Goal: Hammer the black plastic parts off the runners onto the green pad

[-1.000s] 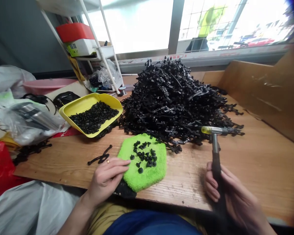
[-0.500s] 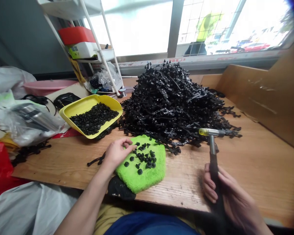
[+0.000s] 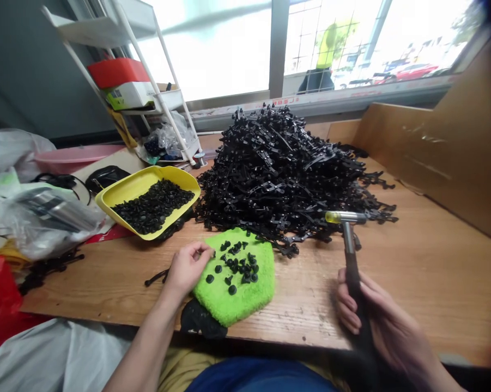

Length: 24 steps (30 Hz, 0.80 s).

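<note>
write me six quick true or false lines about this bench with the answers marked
1. The right hand holds a hammer. True.
2. The left hand grips the yellow tray. False: the left hand is at the left edge of the green cloth.
3. Many small black pieces lie on the green cloth. True.
4. The hammer's yellow tip points right. False: the yellow tip points left.
5. The big black heap lies beyond the green cloth, towards the window. True.
6. The yellow tray stands right of the big black heap. False: the yellow tray stands left of it.
</note>
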Each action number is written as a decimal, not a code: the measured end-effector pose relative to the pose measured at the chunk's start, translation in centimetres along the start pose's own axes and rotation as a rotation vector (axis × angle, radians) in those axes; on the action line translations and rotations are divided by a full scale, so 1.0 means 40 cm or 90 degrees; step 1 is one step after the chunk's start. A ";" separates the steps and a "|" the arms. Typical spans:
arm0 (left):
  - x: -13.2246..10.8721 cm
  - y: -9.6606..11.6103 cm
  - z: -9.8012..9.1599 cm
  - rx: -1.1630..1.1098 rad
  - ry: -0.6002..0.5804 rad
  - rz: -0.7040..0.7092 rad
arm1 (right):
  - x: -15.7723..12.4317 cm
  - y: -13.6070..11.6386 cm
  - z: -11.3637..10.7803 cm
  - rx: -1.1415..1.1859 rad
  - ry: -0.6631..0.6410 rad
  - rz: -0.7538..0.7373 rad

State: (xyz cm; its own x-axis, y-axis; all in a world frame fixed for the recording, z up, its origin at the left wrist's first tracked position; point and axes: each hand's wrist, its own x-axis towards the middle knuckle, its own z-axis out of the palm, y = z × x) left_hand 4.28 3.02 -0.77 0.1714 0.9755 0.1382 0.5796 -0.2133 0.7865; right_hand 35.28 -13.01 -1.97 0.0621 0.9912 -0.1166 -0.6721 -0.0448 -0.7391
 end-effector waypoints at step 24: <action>0.007 -0.021 -0.101 0.077 0.226 0.043 | -0.009 -0.008 0.025 0.006 0.055 0.008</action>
State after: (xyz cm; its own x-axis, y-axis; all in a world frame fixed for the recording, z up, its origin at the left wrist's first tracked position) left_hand 0.62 3.70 1.06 -0.0618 0.9123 0.4048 0.6704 -0.2625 0.6940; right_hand 34.72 -13.24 -1.04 0.1163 0.9762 -0.1830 -0.6801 -0.0560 -0.7310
